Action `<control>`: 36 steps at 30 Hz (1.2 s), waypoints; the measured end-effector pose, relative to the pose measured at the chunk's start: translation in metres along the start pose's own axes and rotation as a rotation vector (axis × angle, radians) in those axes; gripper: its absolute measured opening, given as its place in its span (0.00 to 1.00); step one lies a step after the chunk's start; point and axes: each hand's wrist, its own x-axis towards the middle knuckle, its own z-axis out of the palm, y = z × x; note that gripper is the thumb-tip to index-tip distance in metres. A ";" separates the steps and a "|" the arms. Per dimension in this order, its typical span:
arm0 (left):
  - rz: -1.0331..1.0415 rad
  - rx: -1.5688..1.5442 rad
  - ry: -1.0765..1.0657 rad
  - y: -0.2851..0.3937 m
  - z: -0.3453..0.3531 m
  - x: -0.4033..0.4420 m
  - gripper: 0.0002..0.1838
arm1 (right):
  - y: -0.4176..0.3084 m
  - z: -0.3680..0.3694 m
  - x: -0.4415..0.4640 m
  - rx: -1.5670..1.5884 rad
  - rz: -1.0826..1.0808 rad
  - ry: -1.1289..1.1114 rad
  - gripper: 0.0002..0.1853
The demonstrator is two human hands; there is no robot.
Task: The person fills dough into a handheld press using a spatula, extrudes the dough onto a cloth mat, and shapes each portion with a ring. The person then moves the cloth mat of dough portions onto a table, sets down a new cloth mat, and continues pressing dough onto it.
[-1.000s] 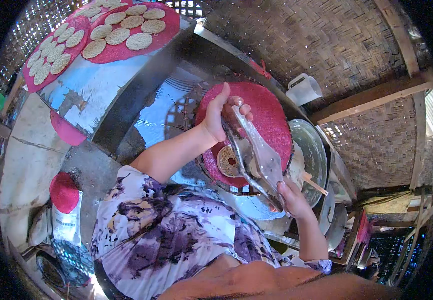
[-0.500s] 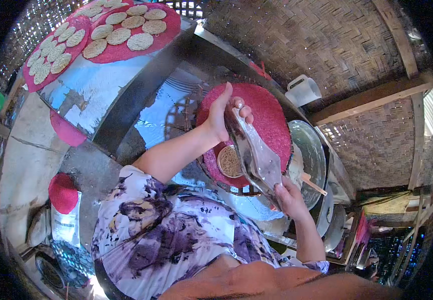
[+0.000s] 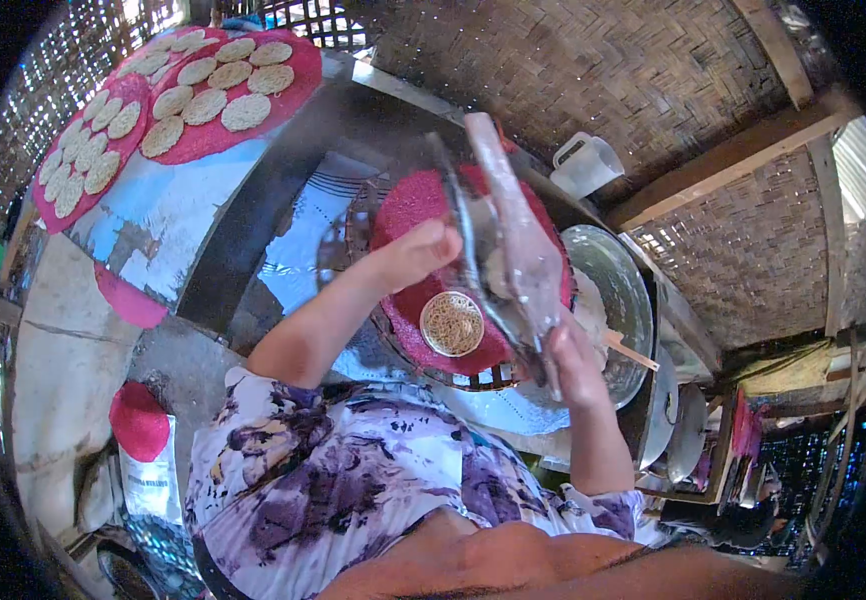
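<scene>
My right hand (image 3: 575,365) is closed round the lower end of a long two-part tool (image 3: 533,260), its shiny surfaces wet or smeared with something pale. The two long pieces meet near that hand and spread apart toward their upper ends. My left hand (image 3: 418,255) is closed against the dark-edged piece, its fingers partly hidden and blurred. Below the tool, a round mould filled with pale strands (image 3: 452,323) lies on a pink round mat (image 3: 408,205). A basin (image 3: 638,300) of whitish stuff stands to the right, a wooden stick (image 3: 633,352) at its edge.
Several pale strand discs (image 3: 245,113) lie on pink mats at the upper left. A white pitcher (image 3: 588,165) is by the woven wall (image 3: 603,70). Under the pink mat shows an openwork basket (image 3: 488,378). Another pink round piece (image 3: 139,420) is at the lower left.
The tool's two pieces have parted at the top and one has swung upright. My left hand has moved down and left from the upper end. More of the mould shows.
</scene>
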 end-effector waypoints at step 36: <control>0.139 1.034 0.630 -0.028 -0.062 -0.123 0.12 | 0.079 -0.007 0.060 -1.014 -0.187 0.148 0.08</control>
